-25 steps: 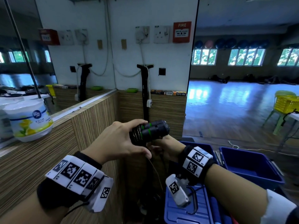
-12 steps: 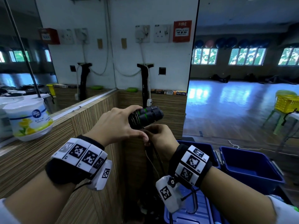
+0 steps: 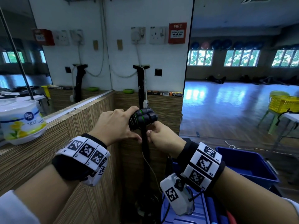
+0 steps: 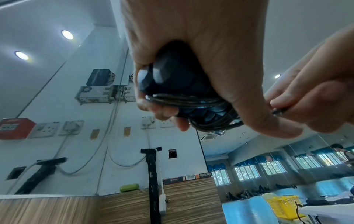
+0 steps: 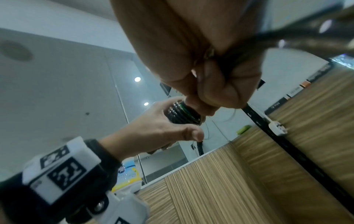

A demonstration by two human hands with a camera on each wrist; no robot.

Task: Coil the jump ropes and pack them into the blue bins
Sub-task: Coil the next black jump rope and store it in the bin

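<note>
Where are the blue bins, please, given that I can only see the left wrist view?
Observer: An open blue bin stands on the floor to the person's right, lower than the right hand that pinches the cord.
Operator: Thank you. Is there a second one?
Observer: Yes, a blue ribbed lid shows directly below the right wrist, nearer the person.
Operator: Do the handles have any markings that I am missing?
Observer: The two black handles in the left hand each carry a green ring, just past the wound cord.
</note>
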